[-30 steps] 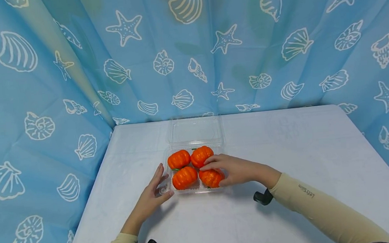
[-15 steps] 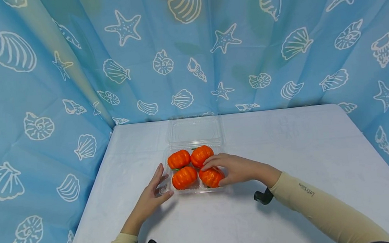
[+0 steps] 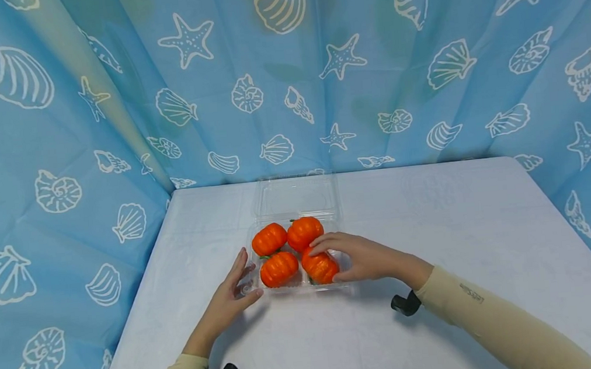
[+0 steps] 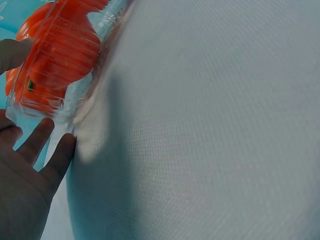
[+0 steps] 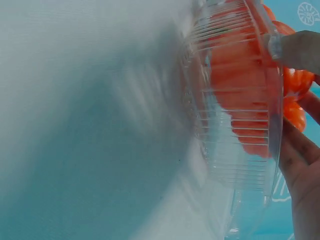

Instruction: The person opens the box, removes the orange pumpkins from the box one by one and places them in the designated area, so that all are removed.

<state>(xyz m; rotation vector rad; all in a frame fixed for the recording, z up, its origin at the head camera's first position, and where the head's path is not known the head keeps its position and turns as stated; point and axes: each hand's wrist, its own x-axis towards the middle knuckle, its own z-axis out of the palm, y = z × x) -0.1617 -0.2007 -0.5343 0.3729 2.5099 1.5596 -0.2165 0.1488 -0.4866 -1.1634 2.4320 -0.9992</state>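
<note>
Several small orange pumpkins sit in a clear plastic clamshell box (image 3: pixel 296 289) at the middle of the table. My right hand (image 3: pixel 367 257) holds the front right pumpkin (image 3: pixel 318 267), fingers over its top and thumb at its near side. In the right wrist view, that thumb crosses the box rim. On the left, my left hand (image 3: pixel 223 302) rests against the box's end with fingers spread and fairly straight; the left wrist view shows its thumb near the rim. A back right pumpkin (image 3: pixel 305 233), a back left pumpkin (image 3: pixel 268 239) and a front left pumpkin (image 3: pixel 279 269) lie close together.
The box's clear lid (image 3: pixel 295 197) lies folded back toward the table's far edge. White cloth covers the table (image 3: pixel 435 213). A blue curtain (image 3: pixel 372 96) with shell and starfish prints hangs behind and at the sides.
The front right pumpkin has tilted and shifted slightly left under my right hand. Both back pumpkins have moved a little away and to the left. My left hand has stayed put.
</note>
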